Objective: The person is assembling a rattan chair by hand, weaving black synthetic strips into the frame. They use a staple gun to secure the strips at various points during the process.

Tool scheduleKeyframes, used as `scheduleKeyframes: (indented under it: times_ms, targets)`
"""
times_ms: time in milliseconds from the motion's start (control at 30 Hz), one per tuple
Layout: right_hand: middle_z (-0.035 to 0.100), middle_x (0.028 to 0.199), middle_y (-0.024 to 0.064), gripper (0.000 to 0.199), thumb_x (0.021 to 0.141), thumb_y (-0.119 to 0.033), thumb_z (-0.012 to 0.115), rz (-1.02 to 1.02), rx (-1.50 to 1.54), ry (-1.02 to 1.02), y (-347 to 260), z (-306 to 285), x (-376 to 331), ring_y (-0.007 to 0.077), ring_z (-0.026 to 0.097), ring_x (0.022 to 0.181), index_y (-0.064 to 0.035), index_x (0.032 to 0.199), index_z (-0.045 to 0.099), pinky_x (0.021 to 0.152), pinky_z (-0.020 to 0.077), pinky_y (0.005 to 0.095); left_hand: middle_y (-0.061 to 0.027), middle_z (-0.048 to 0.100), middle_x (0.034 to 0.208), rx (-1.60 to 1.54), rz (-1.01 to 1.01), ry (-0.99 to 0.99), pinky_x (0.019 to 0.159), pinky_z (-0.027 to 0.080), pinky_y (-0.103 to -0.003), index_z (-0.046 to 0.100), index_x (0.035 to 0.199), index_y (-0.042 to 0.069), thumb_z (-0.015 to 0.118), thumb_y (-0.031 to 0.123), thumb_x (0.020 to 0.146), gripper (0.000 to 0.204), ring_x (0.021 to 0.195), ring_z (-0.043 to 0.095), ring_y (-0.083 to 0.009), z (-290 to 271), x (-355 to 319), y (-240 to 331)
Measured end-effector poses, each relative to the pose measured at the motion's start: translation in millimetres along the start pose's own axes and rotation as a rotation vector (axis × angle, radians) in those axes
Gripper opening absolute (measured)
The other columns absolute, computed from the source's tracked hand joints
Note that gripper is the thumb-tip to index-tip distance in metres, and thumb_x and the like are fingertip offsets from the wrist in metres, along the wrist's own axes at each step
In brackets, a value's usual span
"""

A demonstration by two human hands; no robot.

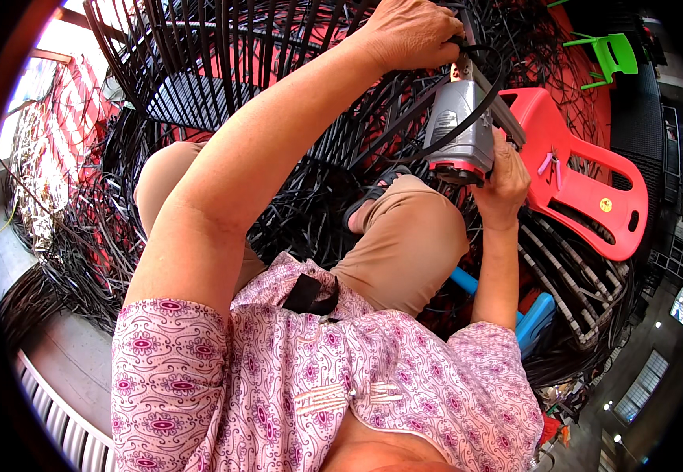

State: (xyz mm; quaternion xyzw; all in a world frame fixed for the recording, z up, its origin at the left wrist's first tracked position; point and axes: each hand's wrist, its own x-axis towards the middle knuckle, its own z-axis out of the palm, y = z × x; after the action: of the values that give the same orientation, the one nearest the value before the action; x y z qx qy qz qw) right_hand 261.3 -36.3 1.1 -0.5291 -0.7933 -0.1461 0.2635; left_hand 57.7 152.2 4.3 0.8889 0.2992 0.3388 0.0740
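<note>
A grey and red pneumatic staple gun [459, 122] is gripped in my right hand [503, 179], its nose pointing away from me. My left hand [414, 35] is closed at the far end of the gun, fingers curled on a black strip [479, 49] beside a dark frame bar [467, 20]. The strip loops back past the gun's body. Just what lies under the left fingertips is hidden. To the left of my left hand stand the upright black slats [223, 47] of a partly woven piece, with a flat woven panel [188, 101] below them.
A red plastic chair [526, 118] with a small pink-handled tool [550, 165] on it stands at my right. Loose black strips [302, 200] lie heaped around my legs. Nearby are a blue stool [537, 315], a bar frame [577, 283] and a green chair [613, 57].
</note>
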Motion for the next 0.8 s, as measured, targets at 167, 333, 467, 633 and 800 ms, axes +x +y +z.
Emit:
scheduleKeyframes:
  times_ms: [167,333,467,633,800]
  targets:
    - [0.059,0.076,0.0104,0.073,0.06,0.008,0.07,-0.011,0.012,-0.034,-1,-7,6,0.0297,0.061,0.067,-0.0083,0.131,0.061,0.064,0.0507,0.0409,-0.0089,0.071,0.084,-0.001,-0.001,0.014,0.079,0.049,-0.042,0.075,0.084,0.01,0.061,0.03,0.075,0.026,0.084,0.069,-0.027,-1,-1,0]
    - [0.058,0.076,0.01,0.078,0.056,0.009,0.071,-0.03,-0.014,-0.129,2,-19,12,0.0295,0.06,0.068,-0.0082,0.132,0.06,0.064,0.0503,0.041,-0.0088,0.071,0.084,-0.005,-0.002,0.021,0.078,0.048,-0.042,0.076,0.084,0.011,0.061,0.03,0.075,0.026,0.084,0.069,-0.0267,-2,-2,1]
    - [0.06,0.079,0.0102,0.08,0.055,0.008,0.073,-0.056,-0.034,-0.181,4,-29,20,0.0303,0.06,0.07,-0.0084,0.133,0.059,0.066,0.051,0.0413,-0.0084,0.071,0.084,-0.004,-0.003,0.023,0.079,0.048,-0.042,0.076,0.084,0.011,0.063,0.031,0.075,0.026,0.084,0.069,-0.0264,-2,-3,1]
    - [0.065,0.086,0.012,0.077,0.058,0.005,0.076,-0.063,-0.046,-0.192,3,-34,29,0.0327,0.063,0.077,-0.0086,0.131,0.058,0.071,0.0524,0.0416,-0.0083,0.071,0.085,-0.002,0.001,-0.009,0.079,0.048,-0.041,0.075,0.086,0.011,0.063,0.033,0.076,0.027,0.085,0.069,-0.0261,-3,-2,1]
    - [0.066,0.089,0.0131,0.068,0.061,0.001,0.077,-0.002,-0.035,-0.206,0,-33,26,0.0336,0.064,0.081,-0.0089,0.126,0.059,0.075,0.0526,0.0423,-0.0097,0.071,0.088,-0.032,0.026,-0.026,0.082,0.049,-0.042,0.075,0.091,0.009,0.062,0.03,0.075,0.029,0.088,0.069,-0.0277,-5,-4,-3]
